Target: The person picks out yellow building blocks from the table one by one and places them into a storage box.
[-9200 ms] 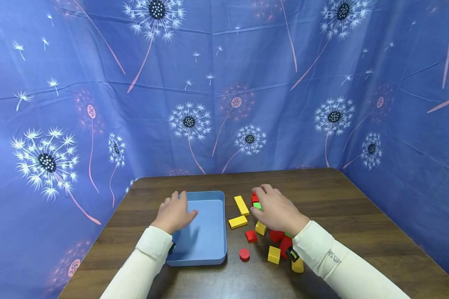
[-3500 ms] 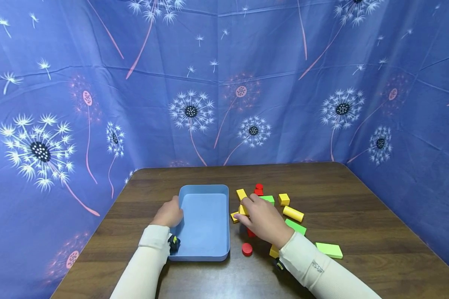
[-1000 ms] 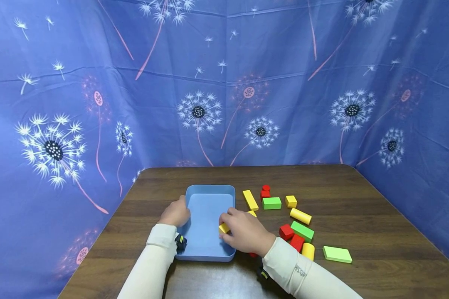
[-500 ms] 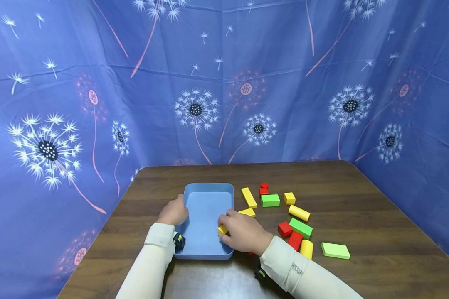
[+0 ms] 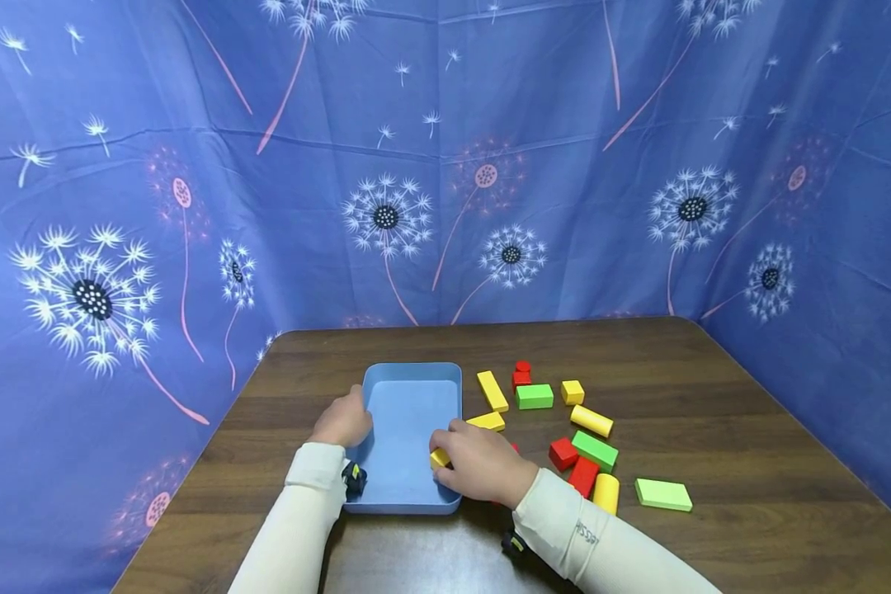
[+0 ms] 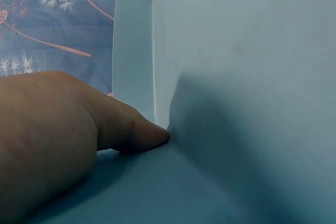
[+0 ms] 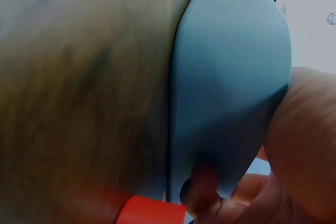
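Observation:
A shallow blue tray (image 5: 411, 392) lies on the table. My left hand (image 5: 343, 419) grips its left wall; in the left wrist view the thumb (image 6: 134, 132) presses on the inner side. At the right wall, my right hand (image 5: 483, 462) pinches a small yellow block (image 5: 440, 458) between thumb and fingers, just inside the rim. In the right wrist view, part of that hand (image 7: 302, 145) reaches over the tray wall (image 7: 226, 77); the yellow block is out of sight there. A red block (image 7: 152, 212) shows near those fingers.
Right of the tray lie yellow bars (image 5: 493, 391), a green block (image 5: 535, 397), a yellow cube (image 5: 572, 392), yellow cylinders (image 5: 591, 421), red blocks (image 5: 563, 453) and a light green slab (image 5: 664, 494) on the brown table (image 5: 713, 429). A blue patterned cloth (image 5: 564, 165) hangs behind.
Since the earliest frame, my left hand has taken hold of the tray's wall and several blocks were spread rightward. My right hand picked up the yellow block and moved left to the tray; lately it stays nearly still.

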Available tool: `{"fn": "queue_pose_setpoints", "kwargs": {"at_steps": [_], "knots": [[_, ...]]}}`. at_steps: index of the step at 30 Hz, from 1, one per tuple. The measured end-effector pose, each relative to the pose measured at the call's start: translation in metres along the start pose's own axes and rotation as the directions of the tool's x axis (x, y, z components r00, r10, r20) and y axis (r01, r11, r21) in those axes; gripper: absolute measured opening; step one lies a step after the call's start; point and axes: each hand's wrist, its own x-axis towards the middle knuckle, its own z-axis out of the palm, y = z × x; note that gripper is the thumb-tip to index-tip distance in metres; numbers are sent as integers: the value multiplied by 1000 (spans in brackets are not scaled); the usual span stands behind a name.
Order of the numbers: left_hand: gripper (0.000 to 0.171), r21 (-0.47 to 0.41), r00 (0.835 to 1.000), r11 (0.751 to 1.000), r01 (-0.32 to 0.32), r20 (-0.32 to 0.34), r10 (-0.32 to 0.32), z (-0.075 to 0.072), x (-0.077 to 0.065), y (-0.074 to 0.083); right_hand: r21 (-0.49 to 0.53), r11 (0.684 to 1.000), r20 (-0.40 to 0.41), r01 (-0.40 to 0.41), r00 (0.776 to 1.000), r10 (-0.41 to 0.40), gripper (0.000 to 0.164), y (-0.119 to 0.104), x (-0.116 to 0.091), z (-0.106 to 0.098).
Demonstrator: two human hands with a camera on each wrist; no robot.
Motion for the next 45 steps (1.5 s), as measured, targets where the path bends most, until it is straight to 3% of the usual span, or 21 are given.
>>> {"fn": "queue_pose_setpoints", "kwargs": {"at_steps": [4,11,19,26,40,45], "knots": [[53,-3,1000,1000,3,5,-3,-3,0,3,-4,1000,24,-23,999,23,24,-2,1,-3],[55,-1,1000,1000,-2,9,2,-2,2,0,-30,1000,-9,4,1000,-4,21,0,1,-3],[56,-14,1000,1000,4,22,-4,2,2,-1,-95,993,-115,76,990,-87,20,1,-2,-5],[56,-30,1000,999,15,24,-14,-1,0,0,-59,991,-217,116,968,-126,29,5,-3,-18],[55,-34,1000,999,13,12,-12,2,1,-3,-67,998,-358,-17,934,-8,23,26,4,-23],[56,-30,1000,1000,9,18,-8,2,2,-3,-122,990,-358,-65,934,17,26,35,6,-18]]}}
